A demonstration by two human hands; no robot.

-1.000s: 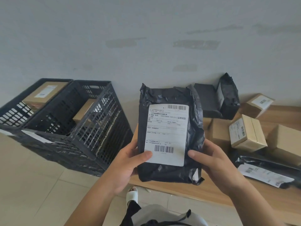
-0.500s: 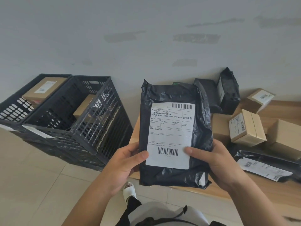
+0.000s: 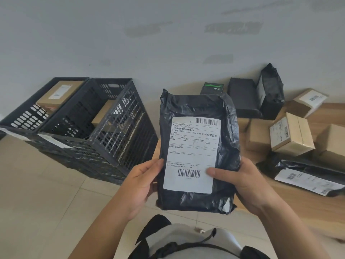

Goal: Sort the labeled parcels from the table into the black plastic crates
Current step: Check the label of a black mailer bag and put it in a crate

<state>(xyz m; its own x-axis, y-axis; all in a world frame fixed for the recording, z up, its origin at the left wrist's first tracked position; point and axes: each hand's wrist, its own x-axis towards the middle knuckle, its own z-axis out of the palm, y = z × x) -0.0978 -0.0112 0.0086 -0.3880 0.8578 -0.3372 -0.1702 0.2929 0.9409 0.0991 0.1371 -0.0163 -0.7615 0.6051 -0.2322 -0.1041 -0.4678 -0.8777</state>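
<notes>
Both hands grip one black poly mailer, held upright in the air in front of the chest, over the floor between the crates and the table edge. Left hand holds its left edge, thumb curled onto the front just beside the label; right hand holds the right edge, thumb pressed onto the label's lower right corner. Fingers behind the bag are hidden.

Mailer: crinkled glossy black plastic, top folded over, a small white tab showing at the bottom right corner. White shipping label covers most of the front: barcode at top right, second barcode near the bottom, gridded fields with Chinese print. Readable bits: "13800138000", "589", "业务类型"; the rest is too small.

Two black plastic crates sit side by side on the floor at left, against the wall, each with a brown carton inside. Wooden table at right carries cardboard boxes with white labels and more black mailers, their label text blurred.
</notes>
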